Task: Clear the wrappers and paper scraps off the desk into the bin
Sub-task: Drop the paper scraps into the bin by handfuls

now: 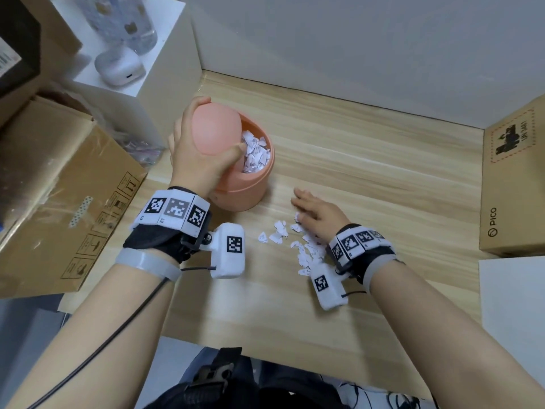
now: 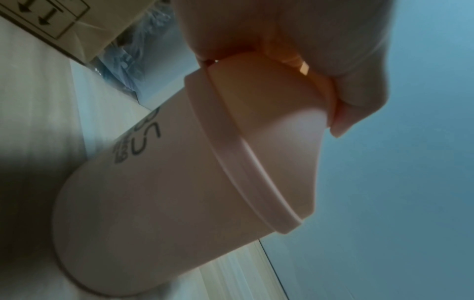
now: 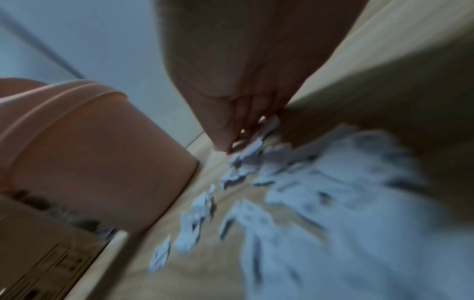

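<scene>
A small pink bin (image 1: pixel 250 184) stands on the wooden desk (image 1: pixel 368 149), part filled with torn white paper scraps (image 1: pixel 255 154). My left hand (image 1: pixel 194 154) grips its pink swing lid (image 1: pixel 215 131), tipped open, with the thumb on the lid's inner edge; in the left wrist view the fingers (image 2: pixel 354 81) curl over the lid (image 2: pixel 277 113) above the bin body (image 2: pixel 153 203). Right of the bin my right hand (image 1: pixel 317 211) lies flat with fingers stretched over a heap of paper scraps (image 1: pixel 298 243). The right wrist view is blurred and shows the scraps (image 3: pixel 295 199) beneath the fingers (image 3: pixel 231 125).
A large cardboard box (image 1: pixel 59 196) lies at the desk's left, a white shelf block (image 1: pixel 141 69) with an earbud case behind it. A PICO cardboard box (image 1: pixel 513 184) and a white box (image 1: pixel 513 305) stand at the right. The wall runs along the back.
</scene>
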Demonstrator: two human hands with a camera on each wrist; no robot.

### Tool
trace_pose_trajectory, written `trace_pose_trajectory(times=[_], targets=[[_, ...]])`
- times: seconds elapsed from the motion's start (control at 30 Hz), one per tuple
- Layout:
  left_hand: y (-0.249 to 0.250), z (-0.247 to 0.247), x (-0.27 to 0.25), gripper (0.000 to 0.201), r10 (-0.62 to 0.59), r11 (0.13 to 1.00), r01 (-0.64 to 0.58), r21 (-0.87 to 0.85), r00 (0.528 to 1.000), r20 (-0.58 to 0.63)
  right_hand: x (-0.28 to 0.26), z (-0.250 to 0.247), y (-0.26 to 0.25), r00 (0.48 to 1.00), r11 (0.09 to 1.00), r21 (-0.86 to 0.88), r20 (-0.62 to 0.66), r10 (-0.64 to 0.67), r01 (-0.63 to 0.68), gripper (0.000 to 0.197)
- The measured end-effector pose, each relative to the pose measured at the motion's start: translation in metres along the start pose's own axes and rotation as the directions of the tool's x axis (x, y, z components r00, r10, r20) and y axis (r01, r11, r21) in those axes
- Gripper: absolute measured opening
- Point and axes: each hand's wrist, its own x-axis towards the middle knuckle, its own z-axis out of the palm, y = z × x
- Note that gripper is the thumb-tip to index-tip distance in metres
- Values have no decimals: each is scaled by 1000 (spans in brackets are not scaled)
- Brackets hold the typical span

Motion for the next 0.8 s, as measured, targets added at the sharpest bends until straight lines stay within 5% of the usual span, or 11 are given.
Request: trace_pose_trajectory(times=[0.17, 0.3, 0.43, 0.63, 0.8], targets=[[0, 1, 0, 71, 4, 1000, -4, 19, 1000, -10, -47, 9, 12, 1000, 977, 213, 6, -14, 12, 33], [0, 0, -2, 69, -6, 1000, 6, -3, 1000, -1, -65, -5, 22, 993, 994, 109, -120, 19, -6, 61], [2, 1, -5, 73, -15, 1000, 15, 16, 1000, -7, -79, 2, 25, 987, 986, -47, -8, 159, -160, 85], [4, 4, -17, 77, -17, 999, 18, 42, 1000, -18, -64, 32, 7, 982, 993, 56, -149, 112, -105, 54], [2, 4, -21, 80, -11, 1000, 11, 19, 1000, -16, -48, 36, -7, 964, 986, 148, -239, 116, -82, 62]])
